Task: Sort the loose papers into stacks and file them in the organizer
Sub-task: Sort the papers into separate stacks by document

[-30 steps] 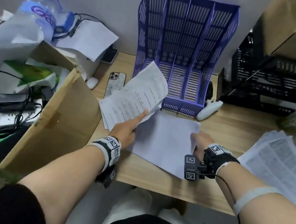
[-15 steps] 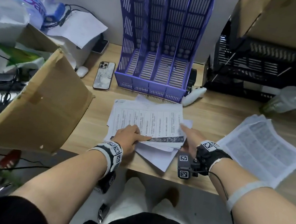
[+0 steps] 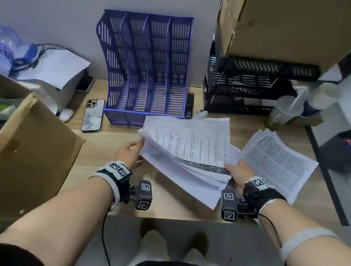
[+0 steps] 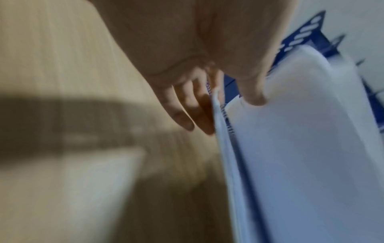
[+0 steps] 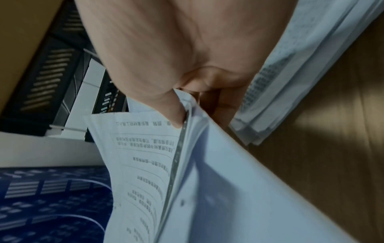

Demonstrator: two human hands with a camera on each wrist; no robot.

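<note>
A sheaf of printed papers [image 3: 187,149] is held tilted above the wooden desk [image 3: 103,158], just in front of the purple slotted organizer [image 3: 146,65]. My left hand [image 3: 130,152] holds its left edge, with the thumb [image 4: 253,92] on one face and the fingers [image 4: 187,111] along the other. My right hand [image 3: 238,174] pinches the near right corner, its thumb [image 5: 172,111] on the printed top sheet [image 5: 141,156] and the fingers underneath. A second stack of printed sheets [image 3: 279,162] lies flat on the desk to the right. The organizer's slots look empty.
A brown cardboard box flap [image 3: 29,151] juts in at the left. A phone [image 3: 92,115] lies left of the organizer. Black stacked trays [image 3: 249,86] and a cup with a straw [image 3: 284,111] stand at the back right, under a large carton [image 3: 287,25].
Half a second ago the sheaf lay on the desk under both hands. Now it is lifted off the surface and tilted, held by both hands nearer the organizer.
</note>
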